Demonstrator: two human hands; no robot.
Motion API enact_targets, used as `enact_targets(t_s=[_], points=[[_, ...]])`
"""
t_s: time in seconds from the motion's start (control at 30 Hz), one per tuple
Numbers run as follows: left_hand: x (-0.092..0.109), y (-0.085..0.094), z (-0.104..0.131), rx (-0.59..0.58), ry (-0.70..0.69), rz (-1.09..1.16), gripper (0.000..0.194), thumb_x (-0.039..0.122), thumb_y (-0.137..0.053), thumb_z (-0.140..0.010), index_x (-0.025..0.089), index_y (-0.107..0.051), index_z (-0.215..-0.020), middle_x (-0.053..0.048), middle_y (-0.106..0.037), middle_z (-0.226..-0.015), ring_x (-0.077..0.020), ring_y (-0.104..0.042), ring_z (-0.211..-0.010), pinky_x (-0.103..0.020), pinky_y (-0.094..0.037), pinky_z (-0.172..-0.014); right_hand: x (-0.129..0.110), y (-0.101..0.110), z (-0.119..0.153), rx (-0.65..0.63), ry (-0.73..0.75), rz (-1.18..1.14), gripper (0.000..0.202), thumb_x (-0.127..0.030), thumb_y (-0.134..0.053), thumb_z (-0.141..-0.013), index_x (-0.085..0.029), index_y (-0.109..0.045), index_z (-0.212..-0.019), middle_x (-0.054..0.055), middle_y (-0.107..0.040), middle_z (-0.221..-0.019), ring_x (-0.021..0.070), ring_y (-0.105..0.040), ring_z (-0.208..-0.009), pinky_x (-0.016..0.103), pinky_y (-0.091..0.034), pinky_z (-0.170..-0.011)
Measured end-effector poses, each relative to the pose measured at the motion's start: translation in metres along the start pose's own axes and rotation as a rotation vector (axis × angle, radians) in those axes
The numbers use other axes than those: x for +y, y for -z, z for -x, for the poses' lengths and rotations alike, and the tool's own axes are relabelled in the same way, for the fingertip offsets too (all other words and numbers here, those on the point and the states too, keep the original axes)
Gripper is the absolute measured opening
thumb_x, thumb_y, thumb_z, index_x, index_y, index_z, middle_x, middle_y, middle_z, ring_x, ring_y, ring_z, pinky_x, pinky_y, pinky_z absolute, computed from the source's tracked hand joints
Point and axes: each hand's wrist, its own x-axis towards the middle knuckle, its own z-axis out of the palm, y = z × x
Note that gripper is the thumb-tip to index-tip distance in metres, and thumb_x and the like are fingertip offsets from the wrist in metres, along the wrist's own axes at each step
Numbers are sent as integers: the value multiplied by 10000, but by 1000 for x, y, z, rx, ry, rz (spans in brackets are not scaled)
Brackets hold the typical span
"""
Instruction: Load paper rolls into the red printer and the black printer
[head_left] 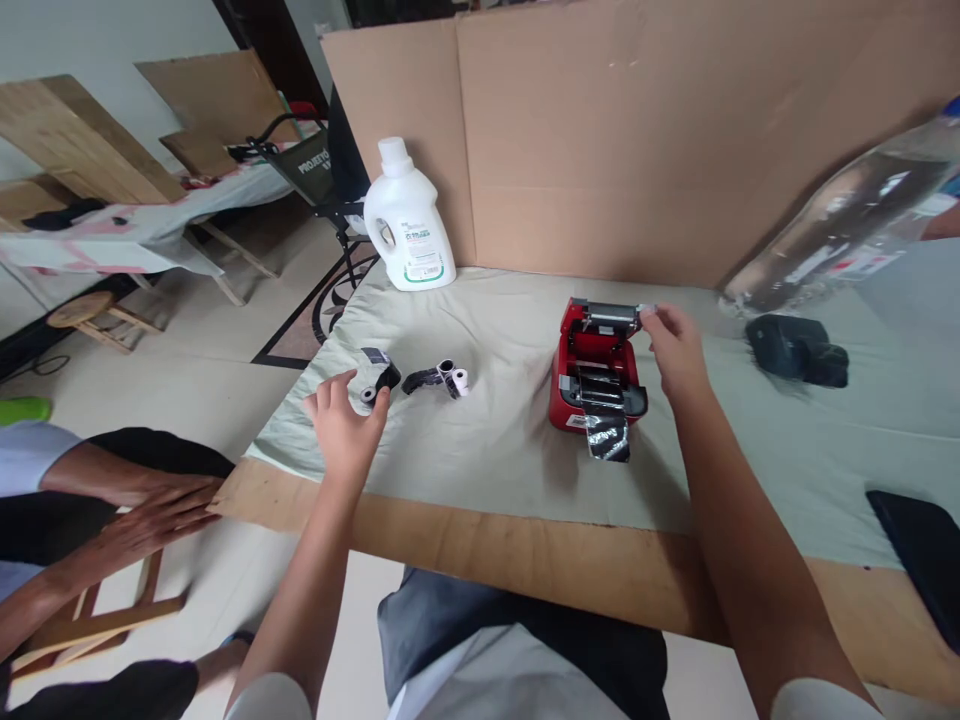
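A small red printer (pixel 595 375) sits open on the grey-green cloth (pixel 480 450), with a dark shiny ribbon trailing out of its front. My right hand (pixel 675 345) touches the printer's raised lid at its top right corner. My left hand (pixel 341 420) rests on the cloth to the left, fingers apart, its fingertips at a black ribbon roll (pixel 379 378). A second ribbon piece with white cores (pixel 442 378) lies just right of that roll.
A white detergent bottle (pixel 409 220) stands at the back left before a cardboard wall (pixel 637 130). A clear plastic bottle (pixel 847 225) lies at the right, a black object (pixel 796 348) below it. Another person's hands (pixel 142 520) rest at the left. A dark item (pixel 919 550) sits near the right edge.
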Motion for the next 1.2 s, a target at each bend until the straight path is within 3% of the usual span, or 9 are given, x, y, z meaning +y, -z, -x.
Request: enact_targets(t_s=[0.07,0.2,0.3,0.4,0.6,0.8,1.0,1.13,1.2], points=[[34,3,0,21,-144,113,368,445,-631,-932,185,-632,-1193,-146,-684,-1229,-331,-603,-1207,-475,-416,-1101,3,-1,12,13,32,-63,345,-587,-611,-837,-244,-600,-874,58,-726,-1032,229,-658,-987,375,-533,-840],[112,-14,9,-245,-392,409,202,348,-602,-972,210,-659,-1109,-88,-711,-1074,-265,-635,-1079,-403,-481,-1006,19,4,41,-43,87,-74,164,-370,-622,-738,-234,-583,-821,91,-601,-1405,255,-595,-1263,403,-523,-980],[157,-45,16,-449,-467,573,267,340,-603,-973,207,-650,-1201,-95,-707,-1168,-257,-632,-1129,-394,-502,-1011,36,6,55,-113,-23,-153,487,-338,-608,-662,-295,-614,-1147,65,-482,-1552,274,-539,-1374,437,-513,-1049],[182,-76,16,-536,-513,657,365,344,-570,-1002,213,-628,-1337,-118,-657,-1325,-265,-597,-1254,-418,-465,-1110,47,1,59,-132,-134,-306,733,-367,-592,-650,-326,-503,-1377,64,-510,-1565,292,-526,-1414,485,-484,-1113],[189,-113,20,-647,-474,864,357,401,-486,-1061,239,-704,-1292,-123,-511,-1529,-228,-594,-1289,-414,-459,-1164,46,-6,64,-245,-87,-269,810,-514,-497,-791,-285,-415,-1563,85,-516,-1608,314,-513,-1455,523,-469,-1147],[185,-129,29,-729,-354,978,387,455,-475,-1063,246,-698,-1300,-119,-424,-1629,-220,-613,-1313,-428,-453,-1187,42,-6,60,-261,-87,-251,831,-517,-496,-803,-241,-410,-1582,85,-488,-1636,302,-477,-1499,497,-440,-1200],[183,-106,36,-874,-279,1005,511,470,-511,-1044,250,-565,-1502,-108,-383,-1698,-261,-359,-1581,-445,-285,-1304,47,10,85,-208,-103,-227,680,-573,-498,-914,-287,-503,-1531,65,-504,-1632,319,-449,-1529,542,-367,-1262],[180,-81,47,-1051,-124,1001,709,534,-495,-1042,318,-277,-1682,-50,-389,-1706,-245,-366,-1584,-420,-283,-1305,52,34,127,-470,-43,-115,716,-530,-612,-923,-458,-393,-1601,-31,-398,-1699,325,-339,-1593,559,-318,-1302],[181,-74,46,-1050,-61,984,730,554,-478,-1043,304,-253,-1692,-50,-426,-1686,-250,-394,-1568,-406,-302,-1295,46,34,135,-450,83,29,842,-484,-699,-883,-476,-315,-1632,-16,-355,-1719,358,-300,-1605,582,-283,-1315]])
